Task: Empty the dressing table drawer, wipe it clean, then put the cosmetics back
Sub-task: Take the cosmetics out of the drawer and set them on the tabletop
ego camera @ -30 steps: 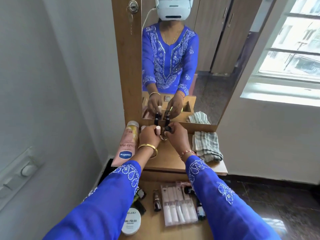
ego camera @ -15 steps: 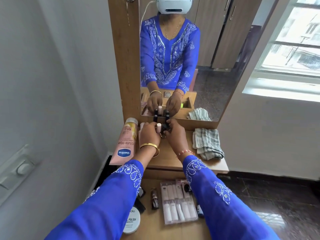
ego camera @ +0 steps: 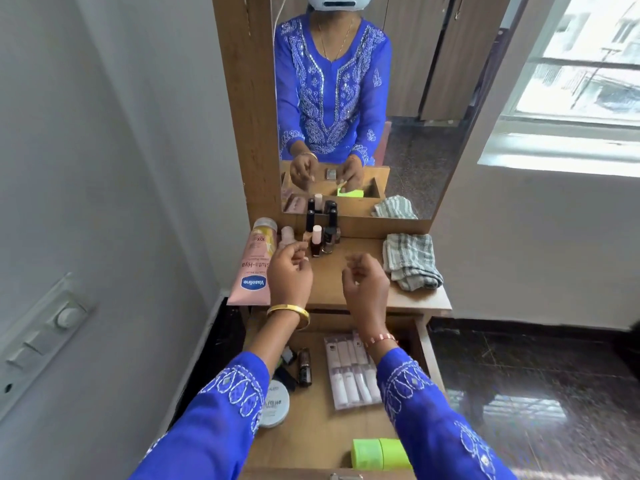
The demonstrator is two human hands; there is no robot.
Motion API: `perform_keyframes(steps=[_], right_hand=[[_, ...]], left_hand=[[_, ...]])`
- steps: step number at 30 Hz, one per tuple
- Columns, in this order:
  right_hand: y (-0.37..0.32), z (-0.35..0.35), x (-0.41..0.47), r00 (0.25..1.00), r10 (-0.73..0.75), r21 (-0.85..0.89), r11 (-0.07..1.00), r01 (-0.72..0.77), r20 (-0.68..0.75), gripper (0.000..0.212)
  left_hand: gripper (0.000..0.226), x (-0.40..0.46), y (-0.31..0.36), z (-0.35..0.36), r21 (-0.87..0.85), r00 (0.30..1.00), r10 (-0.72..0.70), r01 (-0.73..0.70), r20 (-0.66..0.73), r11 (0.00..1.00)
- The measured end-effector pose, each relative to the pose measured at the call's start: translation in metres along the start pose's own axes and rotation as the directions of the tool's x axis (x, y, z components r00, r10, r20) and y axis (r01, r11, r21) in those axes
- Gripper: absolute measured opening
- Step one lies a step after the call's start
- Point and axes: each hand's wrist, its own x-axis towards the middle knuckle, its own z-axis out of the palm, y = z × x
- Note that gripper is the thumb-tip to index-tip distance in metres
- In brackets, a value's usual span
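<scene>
Emptying was judged partly done. A cluster of small bottles (ego camera: 320, 239) stood upright on the tabletop (ego camera: 349, 289) against the mirror (ego camera: 408, 109), beside a lotion tube (ego camera: 254, 265) lying at the left edge. A folded cloth (ego camera: 410, 259) lay unused at the right, so wiping was judged not yet begun. The open drawer (ego camera: 322, 434) held a clear tube pack (ego camera: 349, 374), a white round tin (ego camera: 275, 403), a dark bottle (ego camera: 304, 367) and a green container (ego camera: 379, 453). The left hand (ego camera: 289, 275) and right hand (ego camera: 365, 284) were held above the tabletop, fingers loosely curled, grasping nothing. Removal of the remaining items, wiping and restocking were left.
</scene>
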Motion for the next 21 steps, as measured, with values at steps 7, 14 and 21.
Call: perform_keyframes(steps=[7, 14, 21], right_hand=[[0.02, 0.007, -0.097, 0.985, 0.133, 0.031, 0.99, -0.138, 0.109, 0.011], [0.025, 0.008, -0.117, 0.916, 0.089, -0.245, 0.969, 0.011, 0.392, 0.013], [0.027, 0.017, -0.131, 0.711, 0.116, -0.456, 0.835, 0.308, 0.694, 0.033]], left_hand=[[0.017, -0.06, -0.041, -0.031, -0.061, 0.998, -0.06, 0.06, 0.006, 0.996], [0.02, -0.092, -0.087, -0.055, -0.004, 0.975, -0.216, 0.217, 0.053, 0.976], [0.025, -0.103, -0.097, -0.061, 0.179, 0.967, -0.13, 0.091, 0.221, 0.98]])
